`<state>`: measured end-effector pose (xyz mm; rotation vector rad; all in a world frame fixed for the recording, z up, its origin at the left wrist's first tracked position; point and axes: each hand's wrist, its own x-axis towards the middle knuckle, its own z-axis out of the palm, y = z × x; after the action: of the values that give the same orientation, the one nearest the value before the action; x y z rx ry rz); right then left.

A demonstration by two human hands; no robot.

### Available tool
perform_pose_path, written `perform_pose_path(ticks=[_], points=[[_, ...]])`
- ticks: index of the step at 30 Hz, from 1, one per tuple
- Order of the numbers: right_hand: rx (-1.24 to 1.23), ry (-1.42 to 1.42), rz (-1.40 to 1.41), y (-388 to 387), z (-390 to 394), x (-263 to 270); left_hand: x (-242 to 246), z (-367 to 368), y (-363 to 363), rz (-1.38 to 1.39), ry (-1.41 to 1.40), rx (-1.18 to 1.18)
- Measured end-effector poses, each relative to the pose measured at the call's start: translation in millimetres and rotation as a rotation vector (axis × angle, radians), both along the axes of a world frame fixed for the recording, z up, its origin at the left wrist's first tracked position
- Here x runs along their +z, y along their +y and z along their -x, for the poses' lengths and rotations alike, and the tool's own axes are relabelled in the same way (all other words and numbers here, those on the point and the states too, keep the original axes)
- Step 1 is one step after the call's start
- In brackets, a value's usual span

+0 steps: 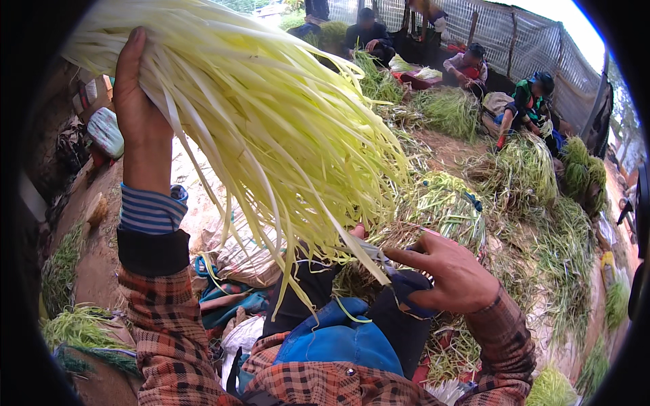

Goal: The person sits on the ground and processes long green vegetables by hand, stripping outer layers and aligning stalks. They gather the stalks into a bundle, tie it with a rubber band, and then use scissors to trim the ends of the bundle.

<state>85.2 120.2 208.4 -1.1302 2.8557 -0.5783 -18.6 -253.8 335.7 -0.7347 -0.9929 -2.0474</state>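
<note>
My left hand [139, 101] is raised at the upper left, closed around the pale stem end of a large bundle of long yellow-green leaves [284, 132]. The leaves fan out down to the right, across the middle of the view. My right hand [452, 274] holds a pair of scissors [373, 254] below the drooping leaf tips; its fingers are around the handles. The blades lie beside a few of the loose leaves, partly hidden by them. Under the hands are my dark trousers and a blue cloth [337, 340] on my lap.
Piles of green leaves [523, 167] and a tied heap [447, 203] lie ahead and right. Several people sit among heaps near a mesh fence [533, 45]. A woven sack [249, 248] lies by my legs, a wrapped bundle [105, 133] at far left, and cut leaves [81, 330] at lower left.
</note>
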Motion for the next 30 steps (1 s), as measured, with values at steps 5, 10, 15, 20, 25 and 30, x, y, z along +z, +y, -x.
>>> perform_pose_path(ticks=[5, 10, 15, 20, 25, 30], points=[[0.035, -0.043, -0.021, -11, 13, -15, 1, -3, 4, -0.018, -0.013, 0.065], [-0.047, -0.097, -0.09, 0, -3, -20, -2, -4, 1, 0.057, 0.067, 0.071], [-0.022, -0.068, -0.028, 1, -13, -5, -1, 0, 0, 0.014, 0.068, 0.076], [0.052, 0.017, 0.024, -27, 5, -22, -1, 1, 2, 0.047, 0.064, -0.001], [0.098, -0.004, 0.04, -25, 11, -51, 1, 3, -3, 0.018, 0.048, 0.057], [-0.142, -0.315, 0.068, 11, -8, -29, 1, 9, -3, 0.006, 0.031, 0.037]])
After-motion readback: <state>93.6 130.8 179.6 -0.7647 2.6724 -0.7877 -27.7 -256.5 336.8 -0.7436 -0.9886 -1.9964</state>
